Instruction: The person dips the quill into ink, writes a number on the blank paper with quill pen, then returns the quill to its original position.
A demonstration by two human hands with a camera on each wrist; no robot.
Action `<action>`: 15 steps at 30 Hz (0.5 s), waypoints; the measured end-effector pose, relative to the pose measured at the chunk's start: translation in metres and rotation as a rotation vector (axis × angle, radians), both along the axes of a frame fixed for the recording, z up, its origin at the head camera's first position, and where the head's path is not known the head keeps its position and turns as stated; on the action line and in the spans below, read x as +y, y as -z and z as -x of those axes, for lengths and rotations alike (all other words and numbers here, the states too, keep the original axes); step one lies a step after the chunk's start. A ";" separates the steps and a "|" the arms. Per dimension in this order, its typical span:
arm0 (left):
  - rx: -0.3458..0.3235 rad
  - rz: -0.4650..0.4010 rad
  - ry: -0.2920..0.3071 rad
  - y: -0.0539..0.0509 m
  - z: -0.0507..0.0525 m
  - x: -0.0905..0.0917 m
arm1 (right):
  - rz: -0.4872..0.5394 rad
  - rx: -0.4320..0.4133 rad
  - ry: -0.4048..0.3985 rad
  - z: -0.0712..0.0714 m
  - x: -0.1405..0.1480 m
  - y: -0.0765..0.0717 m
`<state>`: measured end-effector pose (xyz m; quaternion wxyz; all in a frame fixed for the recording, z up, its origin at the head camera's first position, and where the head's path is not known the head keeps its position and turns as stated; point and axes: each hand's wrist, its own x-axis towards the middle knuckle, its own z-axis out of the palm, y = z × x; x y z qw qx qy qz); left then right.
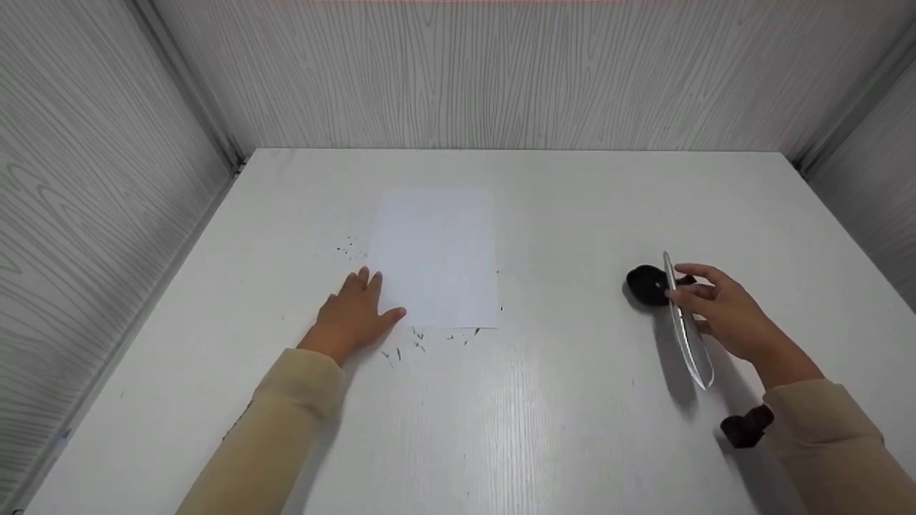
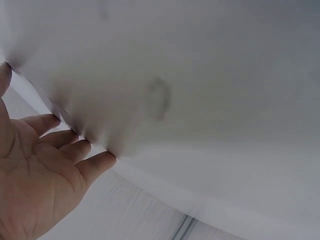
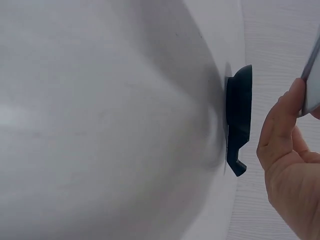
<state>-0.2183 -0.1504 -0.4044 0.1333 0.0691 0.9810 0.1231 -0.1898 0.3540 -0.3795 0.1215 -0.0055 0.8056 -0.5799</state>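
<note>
A white sheet of paper (image 1: 436,257) lies on the table, left of centre. My left hand (image 1: 351,315) rests with spread fingers at its lower left edge; in the left wrist view the left hand (image 2: 45,170) has its fingertips down on the white surface. At the right, my right hand (image 1: 730,315) pinches a thin, clear-edged flat object (image 1: 688,336), held tilted above the table. The right wrist view shows the right hand (image 3: 290,150) gripping this flat object (image 3: 313,82), partly out of frame. Just beside it stands a round black object (image 1: 647,285), also seen as a dark holder (image 3: 240,105).
A small dark object (image 1: 746,427) lies near my right sleeve. Dark specks and short marks (image 1: 419,341) are scattered on the table around the paper. Wood-grain panels (image 1: 458,79) enclose the table at the back and both sides.
</note>
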 end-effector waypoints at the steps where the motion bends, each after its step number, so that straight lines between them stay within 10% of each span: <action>1: -0.001 0.004 0.002 0.000 -0.001 0.004 | 0.029 -0.002 -0.002 0.000 0.000 0.000; 15: -0.020 0.007 -0.015 0.002 -0.007 0.039 | 0.195 0.048 -0.081 -0.002 -0.005 -0.003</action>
